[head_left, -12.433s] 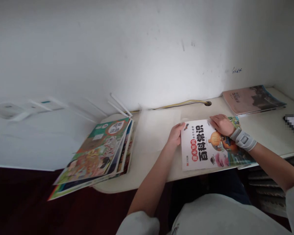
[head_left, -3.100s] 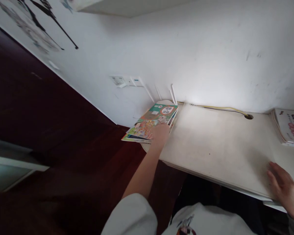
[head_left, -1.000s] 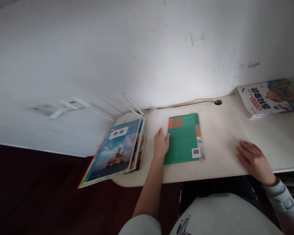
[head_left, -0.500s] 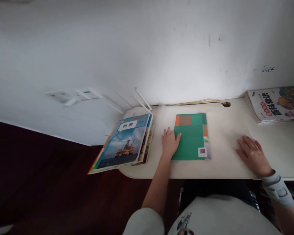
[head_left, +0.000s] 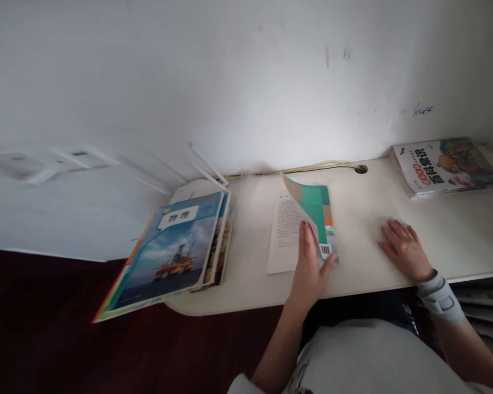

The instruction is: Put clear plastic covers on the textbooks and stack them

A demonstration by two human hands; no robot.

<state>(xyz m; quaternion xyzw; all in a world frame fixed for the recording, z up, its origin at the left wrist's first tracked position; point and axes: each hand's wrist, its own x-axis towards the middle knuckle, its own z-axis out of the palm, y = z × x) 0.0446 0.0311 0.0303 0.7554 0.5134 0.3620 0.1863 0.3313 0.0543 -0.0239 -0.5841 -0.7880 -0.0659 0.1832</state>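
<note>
A thin green book (head_left: 315, 199) lies on the white desk (head_left: 248, 262) in front of me, its back cover lifted and curling toward the right. Beneath the raised cover a printed page (head_left: 285, 230) shows on the left. My left hand (head_left: 310, 273) has the cover's edge between its long fingers, on the inner side, and its thumb, near the barcode. To the right of the book, my right hand (head_left: 406, 253) rests flat on the desktop with fingers stretched out, holding nothing. A grey brace wraps that wrist.
At the left desk end is a stack of books topped by a blue physics textbook (head_left: 172, 246), jutting past the edge. Another book pile (head_left: 439, 167) stands at the back right. Cables (head_left: 308, 167) run along the wall to a hole (head_left: 360, 169). Sockets (head_left: 78, 158) sit on the wall.
My left hand has moved from the book's left edge rightward, raising the green cover and uncovering a page. The right hand stays flat on the desk. The view has shifted right.
</note>
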